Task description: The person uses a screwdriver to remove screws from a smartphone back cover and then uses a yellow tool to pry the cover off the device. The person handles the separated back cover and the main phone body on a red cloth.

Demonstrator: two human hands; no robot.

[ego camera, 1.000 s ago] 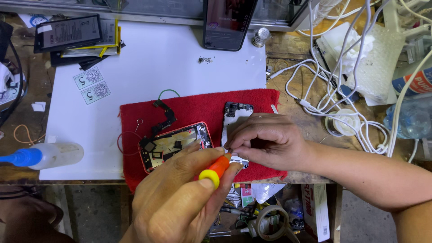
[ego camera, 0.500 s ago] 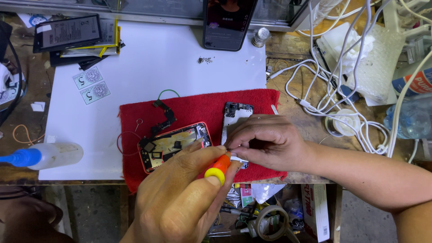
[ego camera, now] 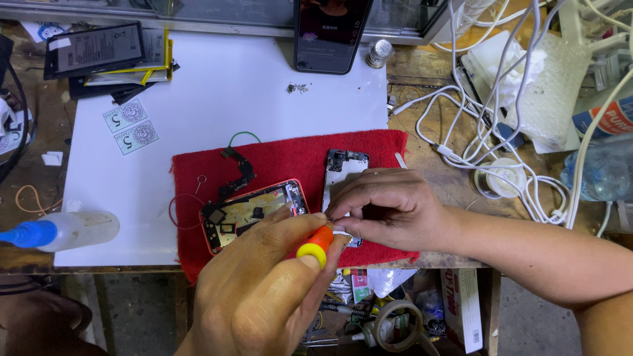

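The left hand (ego camera: 264, 296) is closed around an orange-handled screwdriver with a yellow end cap (ego camera: 316, 242), its tip hidden under the fingers of the right hand (ego camera: 389, 211). The right hand's grip pinches down on a small silver-framed phone part (ego camera: 343, 178) that lies on the red cloth mat (ego camera: 290, 158), near the front edge of the desk (ego camera: 422, 86); most of that part is covered by the hand. Just left of it on the mat rests an opened phone shell with a red rim (ego camera: 254, 211), with a black flex cable (ego camera: 237, 173) lying above it. The mat sits on a white sheet (ego camera: 217, 92). At the sheet's far edge stands a dark smartphone (ego camera: 330, 33), a small metal cap (ego camera: 378, 53) beside it, and a few tiny screws (ego camera: 297, 87) lie nearby. To the far left lie flat black battery packs (ego camera: 99, 53), and a clear squeeze bottle with a blue nozzle (ego camera: 59, 232) rests on its side. A tangle of white cables (ego camera: 501, 132) crowds the right side.
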